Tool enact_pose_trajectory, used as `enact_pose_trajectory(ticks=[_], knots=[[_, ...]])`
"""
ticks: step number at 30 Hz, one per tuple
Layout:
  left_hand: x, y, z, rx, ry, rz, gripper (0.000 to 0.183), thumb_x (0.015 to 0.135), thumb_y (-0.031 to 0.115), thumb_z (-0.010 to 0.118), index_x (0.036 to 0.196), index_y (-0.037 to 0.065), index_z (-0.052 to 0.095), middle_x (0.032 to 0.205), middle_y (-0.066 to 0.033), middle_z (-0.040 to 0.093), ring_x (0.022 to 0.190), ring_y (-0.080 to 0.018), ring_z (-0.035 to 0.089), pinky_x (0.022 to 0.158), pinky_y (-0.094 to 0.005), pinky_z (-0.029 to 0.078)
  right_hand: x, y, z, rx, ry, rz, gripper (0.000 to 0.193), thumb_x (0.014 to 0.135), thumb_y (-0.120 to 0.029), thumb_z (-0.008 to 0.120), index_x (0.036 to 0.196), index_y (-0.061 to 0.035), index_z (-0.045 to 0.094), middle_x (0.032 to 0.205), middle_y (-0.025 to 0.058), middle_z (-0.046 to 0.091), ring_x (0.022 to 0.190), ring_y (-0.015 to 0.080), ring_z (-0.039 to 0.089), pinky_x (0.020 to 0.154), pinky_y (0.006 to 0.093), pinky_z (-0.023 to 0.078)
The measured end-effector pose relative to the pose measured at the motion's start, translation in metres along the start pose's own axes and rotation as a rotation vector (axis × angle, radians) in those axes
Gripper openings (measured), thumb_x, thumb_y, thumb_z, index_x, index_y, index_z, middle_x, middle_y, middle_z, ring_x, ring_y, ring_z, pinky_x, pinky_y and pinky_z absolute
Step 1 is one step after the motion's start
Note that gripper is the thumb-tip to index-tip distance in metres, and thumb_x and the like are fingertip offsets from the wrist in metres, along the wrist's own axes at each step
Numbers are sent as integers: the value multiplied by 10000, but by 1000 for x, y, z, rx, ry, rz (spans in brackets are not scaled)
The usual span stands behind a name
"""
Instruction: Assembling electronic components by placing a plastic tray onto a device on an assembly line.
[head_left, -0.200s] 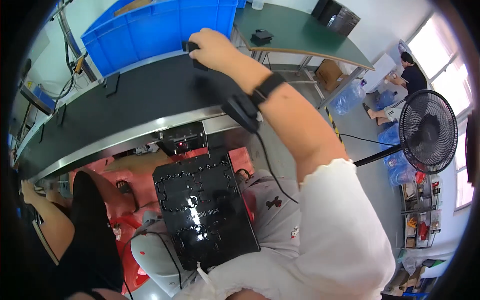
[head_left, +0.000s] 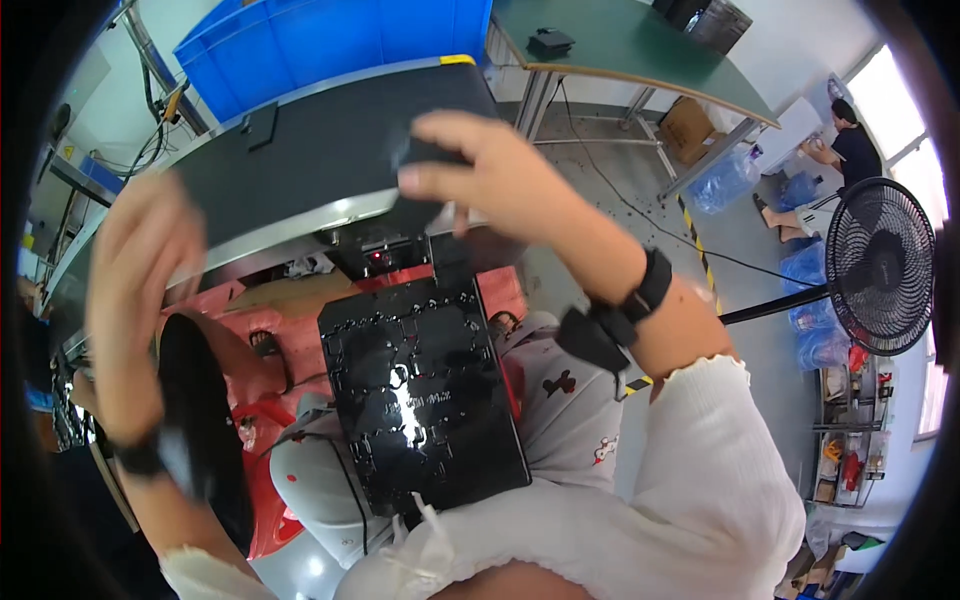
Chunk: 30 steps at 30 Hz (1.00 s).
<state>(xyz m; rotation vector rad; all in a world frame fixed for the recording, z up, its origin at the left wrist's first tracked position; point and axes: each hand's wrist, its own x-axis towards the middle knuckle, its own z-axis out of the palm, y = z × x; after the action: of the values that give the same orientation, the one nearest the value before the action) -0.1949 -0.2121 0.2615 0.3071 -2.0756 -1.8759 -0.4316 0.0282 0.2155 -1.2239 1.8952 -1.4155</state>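
My left hand, smeared by motion, is raised over the near edge of the conveyor belt at left; its fingers look loosely apart with nothing visible in them. Nearer the belt's right end, my right hand has its thumb and fingers around a blurred black piece, which covers part of the metal rail. The piece's exact shape cannot be made out. Across my lap lies a glossy black plate with raised, puzzle-like outlines. A flat black part rests on the dark belt.
A big blue bin stands behind the belt. Beyond it at right is a green-topped table with a small black object. A black fan stands at right, near water bottles and a distant person. Another person's leg is close at left.
My right hand has come back from the belt's far end toward me. My left hand has risen into view over the belt's near edge. The view has shifted slightly.
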Motion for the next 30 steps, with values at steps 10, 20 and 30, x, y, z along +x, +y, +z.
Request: enact_pose_trajectory(ticks=[10,20,30], knots=[[215,-108,-6,1324,-71,98,525,892,328,559,1354,110,439,1432,-167,351,1321,-293,345,1086,-359,280,-78,105,68,-337,-370,-39,545,825,15,476,1357,8,359,1029,236,536,914,363,576,774,410,475],[167,-102,39,1461,98,273,680,830,459,620,1290,-17,465,1109,-209,528,1069,-369,496,921,-397,407,-92,92,77,-424,-291,-65,579,756,71,481,1319,-66,476,968,179,481,952,337,502,828,399,427],[-12,-85,108,1222,39,563,733,735,336,721,1300,-26,426,1209,-211,460,1120,-375,455,948,-430,377,-145,105,95,-844,-55,-387,361,840,-292,586,1174,-157,605,1243,105,510,1214,310,421,992,584,297]])
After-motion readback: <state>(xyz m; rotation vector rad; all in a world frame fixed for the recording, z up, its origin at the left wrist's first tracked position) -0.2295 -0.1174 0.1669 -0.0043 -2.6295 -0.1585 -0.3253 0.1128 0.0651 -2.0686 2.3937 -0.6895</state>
